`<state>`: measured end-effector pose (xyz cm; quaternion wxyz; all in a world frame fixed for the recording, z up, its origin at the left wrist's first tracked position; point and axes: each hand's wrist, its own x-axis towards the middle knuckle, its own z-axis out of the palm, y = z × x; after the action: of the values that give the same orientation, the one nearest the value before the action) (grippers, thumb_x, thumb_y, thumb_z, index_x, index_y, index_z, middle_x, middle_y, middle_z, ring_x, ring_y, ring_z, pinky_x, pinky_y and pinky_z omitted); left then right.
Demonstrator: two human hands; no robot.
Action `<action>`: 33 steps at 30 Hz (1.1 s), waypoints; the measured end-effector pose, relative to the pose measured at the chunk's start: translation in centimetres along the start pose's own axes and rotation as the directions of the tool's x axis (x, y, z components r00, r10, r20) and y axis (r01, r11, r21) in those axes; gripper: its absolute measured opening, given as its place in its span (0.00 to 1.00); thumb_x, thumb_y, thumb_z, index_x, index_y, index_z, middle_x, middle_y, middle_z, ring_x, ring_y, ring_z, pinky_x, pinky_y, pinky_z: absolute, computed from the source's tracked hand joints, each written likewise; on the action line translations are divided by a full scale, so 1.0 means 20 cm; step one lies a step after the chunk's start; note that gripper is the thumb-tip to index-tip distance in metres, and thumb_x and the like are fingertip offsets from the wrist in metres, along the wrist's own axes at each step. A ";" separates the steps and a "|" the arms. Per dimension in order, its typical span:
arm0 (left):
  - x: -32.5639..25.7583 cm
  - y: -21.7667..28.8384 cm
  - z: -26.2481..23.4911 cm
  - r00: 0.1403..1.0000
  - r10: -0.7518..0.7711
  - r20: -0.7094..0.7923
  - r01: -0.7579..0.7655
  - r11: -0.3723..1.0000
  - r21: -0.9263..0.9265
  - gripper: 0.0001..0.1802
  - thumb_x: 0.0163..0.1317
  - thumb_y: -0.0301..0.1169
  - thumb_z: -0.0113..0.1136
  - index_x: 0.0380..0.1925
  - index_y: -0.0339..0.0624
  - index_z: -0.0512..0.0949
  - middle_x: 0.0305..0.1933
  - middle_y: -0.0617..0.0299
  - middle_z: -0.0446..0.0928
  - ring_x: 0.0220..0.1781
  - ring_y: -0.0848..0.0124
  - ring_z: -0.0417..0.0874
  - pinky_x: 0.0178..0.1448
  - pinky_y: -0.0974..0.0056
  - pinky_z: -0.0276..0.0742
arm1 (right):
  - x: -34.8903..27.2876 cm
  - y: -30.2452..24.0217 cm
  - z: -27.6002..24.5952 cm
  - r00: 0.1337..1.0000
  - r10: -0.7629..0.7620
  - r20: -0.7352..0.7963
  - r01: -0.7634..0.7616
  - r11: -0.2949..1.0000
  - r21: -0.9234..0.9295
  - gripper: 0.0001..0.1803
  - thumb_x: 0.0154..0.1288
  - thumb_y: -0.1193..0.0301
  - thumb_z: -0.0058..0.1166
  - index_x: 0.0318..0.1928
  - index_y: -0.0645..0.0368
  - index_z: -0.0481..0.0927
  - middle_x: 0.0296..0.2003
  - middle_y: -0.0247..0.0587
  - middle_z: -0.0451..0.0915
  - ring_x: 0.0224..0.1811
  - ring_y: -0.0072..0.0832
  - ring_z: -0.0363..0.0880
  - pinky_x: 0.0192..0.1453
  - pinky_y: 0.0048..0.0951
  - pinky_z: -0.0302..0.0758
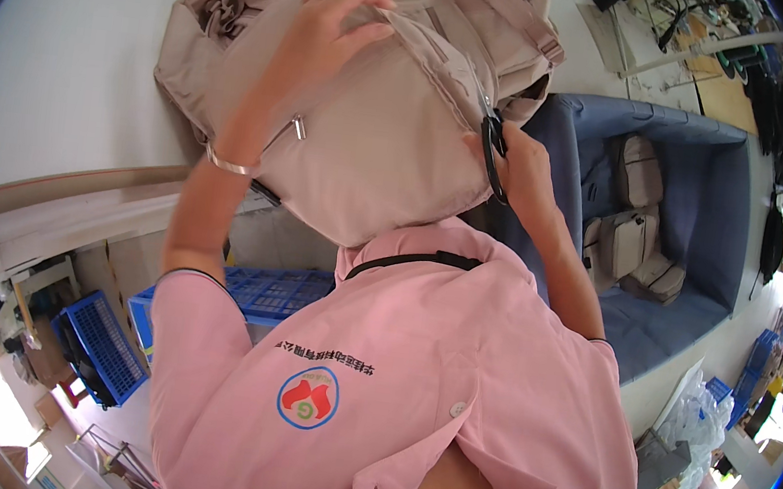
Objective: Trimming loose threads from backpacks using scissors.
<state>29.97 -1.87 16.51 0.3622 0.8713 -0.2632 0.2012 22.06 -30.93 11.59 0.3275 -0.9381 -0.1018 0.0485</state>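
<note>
A beige backpack lies on the work table in front of me, with a small metal zipper pull on its face. My left hand is over the upper part of this bag, thumb and fingers apart, slightly blurred, with nothing visible between them. Black-handled scissors are gripped in my right hand at the bag's right edge. Their metal blades point up and away along the zipped seam. More beige bag fabric and straps lie bunched behind the backpack.
To the right stands a large blue-grey fabric-lined bin with several beige bags inside. A white table surface extends to the left. Blue plastic crates are below at left. Clear plastic bags sit at lower right.
</note>
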 end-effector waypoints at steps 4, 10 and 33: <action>-0.39 0.14 -0.02 0.742 -0.479 -0.468 0.432 0.876 -0.212 0.15 0.65 0.31 0.64 0.48 0.35 0.79 0.55 0.56 0.80 0.58 0.68 0.78 0.68 0.62 0.67 | 0.00 0.09 0.06 0.995 0.091 0.041 -0.095 0.989 0.110 0.29 0.62 0.48 0.64 0.29 0.66 0.75 0.23 0.56 0.76 0.27 0.51 0.76 0.33 0.42 0.71; -1.36 0.33 0.34 0.002 -0.876 -0.482 0.677 0.356 -0.644 0.18 0.72 0.35 0.58 0.55 0.33 0.74 0.50 0.60 0.78 0.51 0.72 0.76 0.56 0.67 0.71 | 0.02 0.23 0.14 0.959 0.216 0.185 -0.277 0.855 0.438 0.29 0.67 0.46 0.60 0.29 0.63 0.76 0.16 0.34 0.69 0.17 0.19 0.71 0.22 0.27 0.67; -0.75 0.70 -0.17 0.373 -0.553 -0.745 0.431 0.815 -0.388 0.08 0.66 0.27 0.64 0.43 0.36 0.84 0.39 0.70 0.80 0.43 0.81 0.76 0.52 0.74 0.71 | -0.13 0.45 0.09 0.994 0.081 0.078 -0.111 0.582 0.805 0.27 0.75 0.48 0.48 0.37 0.64 0.76 0.21 0.30 0.69 0.18 0.19 0.69 0.22 0.23 0.69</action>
<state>9.21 -2.93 17.95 0.5399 0.6794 0.2005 0.4546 20.74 -37.25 4.53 0.7126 -0.6904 -0.0234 0.1224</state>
